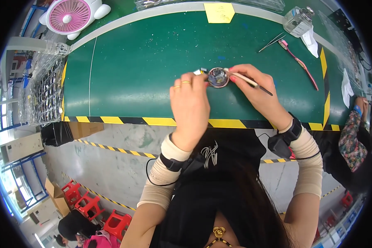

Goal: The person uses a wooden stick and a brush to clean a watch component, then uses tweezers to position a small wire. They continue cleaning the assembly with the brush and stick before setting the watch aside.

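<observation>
A small round part (218, 77) with a pinkish rim and a dark, shiny inside sits just above the green mat. My left hand (190, 97), with rings on its fingers, pinches it at its left edge. A small silver-and-white piece (200, 71) shows beside those fingertips; whether it joins the round part I cannot tell. My right hand (258, 89) grips a slim stick tool (248, 81), light brown with a dark end. Its pale tip meets the round part's upper right rim. The tip is too small to name its kind.
The green work table (132, 74) has a yellow-black striped edge. Tweezers (272, 42), a pink toothbrush (299, 62) and a glass bottle (298, 21) lie or stand at right. Clear trays of parts (47, 91) are at left, near a pink-white fan (68, 16). Another person's arm (353, 128) shows far right.
</observation>
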### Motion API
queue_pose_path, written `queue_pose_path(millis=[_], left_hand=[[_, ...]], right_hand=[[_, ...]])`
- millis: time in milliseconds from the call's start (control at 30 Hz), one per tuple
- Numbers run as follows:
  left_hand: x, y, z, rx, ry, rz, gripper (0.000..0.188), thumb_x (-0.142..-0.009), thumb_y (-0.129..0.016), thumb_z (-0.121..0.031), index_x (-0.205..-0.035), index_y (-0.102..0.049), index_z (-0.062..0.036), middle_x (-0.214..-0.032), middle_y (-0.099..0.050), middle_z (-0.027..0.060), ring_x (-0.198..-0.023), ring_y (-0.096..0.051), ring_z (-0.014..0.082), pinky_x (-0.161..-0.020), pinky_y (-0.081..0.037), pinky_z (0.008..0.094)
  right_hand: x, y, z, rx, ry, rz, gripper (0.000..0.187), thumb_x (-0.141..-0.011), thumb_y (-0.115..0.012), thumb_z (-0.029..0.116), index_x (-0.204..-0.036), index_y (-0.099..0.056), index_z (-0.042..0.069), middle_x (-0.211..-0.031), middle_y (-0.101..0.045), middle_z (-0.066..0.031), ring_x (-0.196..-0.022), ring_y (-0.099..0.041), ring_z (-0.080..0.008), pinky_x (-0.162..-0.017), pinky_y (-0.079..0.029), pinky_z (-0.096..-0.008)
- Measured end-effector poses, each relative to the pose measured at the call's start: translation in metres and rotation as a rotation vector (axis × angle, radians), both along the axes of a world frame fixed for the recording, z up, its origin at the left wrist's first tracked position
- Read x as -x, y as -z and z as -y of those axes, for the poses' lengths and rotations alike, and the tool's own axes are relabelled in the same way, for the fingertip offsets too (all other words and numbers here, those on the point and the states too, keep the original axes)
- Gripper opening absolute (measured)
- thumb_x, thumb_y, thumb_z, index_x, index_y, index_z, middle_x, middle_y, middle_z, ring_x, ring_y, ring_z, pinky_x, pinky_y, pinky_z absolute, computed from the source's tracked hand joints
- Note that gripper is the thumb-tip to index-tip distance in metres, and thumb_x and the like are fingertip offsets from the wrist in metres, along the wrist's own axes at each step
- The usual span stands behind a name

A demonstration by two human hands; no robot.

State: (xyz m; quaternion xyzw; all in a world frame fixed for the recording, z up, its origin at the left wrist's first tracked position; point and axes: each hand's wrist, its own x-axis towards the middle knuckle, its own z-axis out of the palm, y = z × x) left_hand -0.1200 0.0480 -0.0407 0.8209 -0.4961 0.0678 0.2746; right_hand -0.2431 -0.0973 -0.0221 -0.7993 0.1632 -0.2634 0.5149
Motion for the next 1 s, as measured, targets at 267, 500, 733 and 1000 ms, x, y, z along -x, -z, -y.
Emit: queue_pose_path(millis=[267, 500, 733, 1000], left_hand=[[0.002, -0.014, 0.004, 0.030, -0.007, 0.017, 0.055, -0.069, -0.084, -0.031, -0.110, -0.062, -0.0033, -0.101, -0.058, 0.0118, -0.092, -0.057, 0.0299, -0.078, -0.043, 0.0400], [-0.002, -0.010, 0.015, 0.081, 0.095, -0.022, 0.058, -0.069, -0.084, -0.020, -0.118, -0.059, -0.0002, -0.099, -0.059, 0.0134, -0.091, -0.058, 0.0310, -0.076, -0.046, 0.0385], [-0.005, -0.008, 0.017, 0.164, 0.222, -0.136, 0.056, -0.071, -0.081, -0.006, -0.122, -0.058, -0.0008, -0.088, -0.062, 0.0136, -0.082, -0.060, 0.0312, -0.074, -0.049, 0.0401], [-0.009, -0.005, 0.014, 0.101, 0.279, -0.160, 0.061, -0.073, -0.079, -0.008, -0.127, -0.054, 0.0032, -0.092, -0.060, 0.0162, -0.089, -0.060, 0.0337, -0.080, -0.051, 0.0404]], right_hand=[[0.012, -0.001, -0.014, -0.114, -0.004, -0.043, 0.018, -0.090, -0.067, 0.002, -0.107, -0.065, -0.001, -0.096, -0.070, -0.0062, -0.089, -0.065, -0.0097, -0.077, -0.051, -0.0229], [0.008, 0.002, -0.001, -0.078, -0.060, -0.095, 0.013, -0.088, -0.070, 0.003, -0.100, -0.065, 0.000, -0.091, -0.069, -0.0043, -0.084, -0.064, -0.0075, -0.073, -0.050, -0.0218], [0.008, 0.004, -0.001, -0.095, -0.116, -0.135, 0.008, -0.088, -0.069, 0.003, -0.094, -0.064, 0.002, -0.085, -0.066, -0.0024, -0.078, -0.060, -0.0071, -0.069, -0.048, -0.0224], [0.007, 0.011, -0.001, -0.047, -0.124, -0.087, 0.007, -0.088, -0.068, 0.003, -0.091, -0.062, 0.002, -0.086, -0.065, -0.0026, -0.077, -0.059, -0.0072, -0.068, -0.047, -0.0227]])
